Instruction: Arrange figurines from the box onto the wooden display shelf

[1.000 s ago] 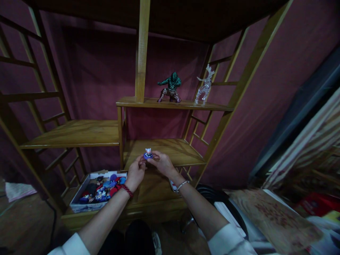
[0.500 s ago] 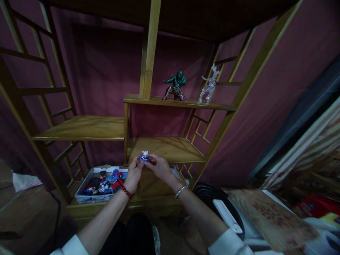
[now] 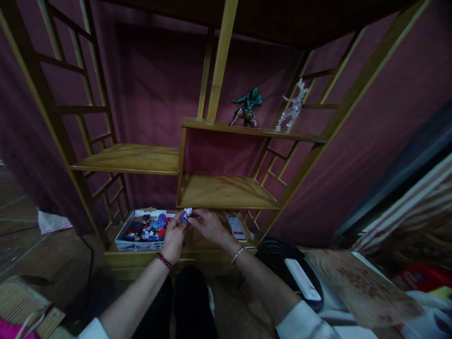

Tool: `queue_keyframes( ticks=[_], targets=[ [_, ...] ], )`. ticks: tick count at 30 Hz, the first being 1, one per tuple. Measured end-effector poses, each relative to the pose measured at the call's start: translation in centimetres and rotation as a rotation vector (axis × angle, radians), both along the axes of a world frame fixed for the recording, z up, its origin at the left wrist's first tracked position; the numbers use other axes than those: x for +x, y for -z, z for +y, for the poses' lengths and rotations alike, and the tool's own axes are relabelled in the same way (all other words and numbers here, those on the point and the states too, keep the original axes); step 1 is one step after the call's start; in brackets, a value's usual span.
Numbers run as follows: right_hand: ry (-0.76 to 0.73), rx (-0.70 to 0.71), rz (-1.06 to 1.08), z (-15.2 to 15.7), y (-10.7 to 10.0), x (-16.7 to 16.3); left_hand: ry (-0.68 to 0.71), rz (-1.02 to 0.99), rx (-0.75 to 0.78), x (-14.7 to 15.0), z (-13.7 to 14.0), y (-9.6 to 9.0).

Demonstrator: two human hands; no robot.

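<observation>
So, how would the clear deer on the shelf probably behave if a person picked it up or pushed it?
The deer is probably stiff but fragile, as it looks glassy with thin legs. It may tip when pushed, being tall and slim. Its shiny surface could feel slippery.

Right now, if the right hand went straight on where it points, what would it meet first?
The small, white-headed blue figurine, which the right hand seems to touch; then probably the left hand, though depth is unclear.

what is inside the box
Small figures in blue, red and black lie jumbled inside the box. Its floor is hidden beneath them, and the left hand covers its right front corner.
</observation>
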State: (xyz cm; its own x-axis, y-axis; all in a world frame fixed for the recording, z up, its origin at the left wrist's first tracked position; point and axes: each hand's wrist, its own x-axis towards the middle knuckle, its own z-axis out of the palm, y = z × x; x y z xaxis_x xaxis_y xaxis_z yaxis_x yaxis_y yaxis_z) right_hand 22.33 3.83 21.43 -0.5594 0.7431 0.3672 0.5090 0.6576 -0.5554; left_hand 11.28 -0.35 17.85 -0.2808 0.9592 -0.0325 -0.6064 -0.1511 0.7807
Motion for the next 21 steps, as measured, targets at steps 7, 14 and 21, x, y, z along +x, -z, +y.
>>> queue_keyframes(
  ticks=[7, 14, 21],
  targets=[
    [0.08, -0.043, -0.058, -0.3, 2.5, -3.7, -0.02, 0.038, -0.056, -2.3, -1.0, 2.1],
    [0.096, -0.078, -0.044, 0.0, 5.1, -7.1, -0.062, 0.071, -0.163, -4.9, -0.8, 4.2],
    [0.072, -0.068, -0.119, 0.5, 7.0, -9.3, -0.107, 0.045, -0.22, -7.1, 0.0, 5.7]
  ],
)
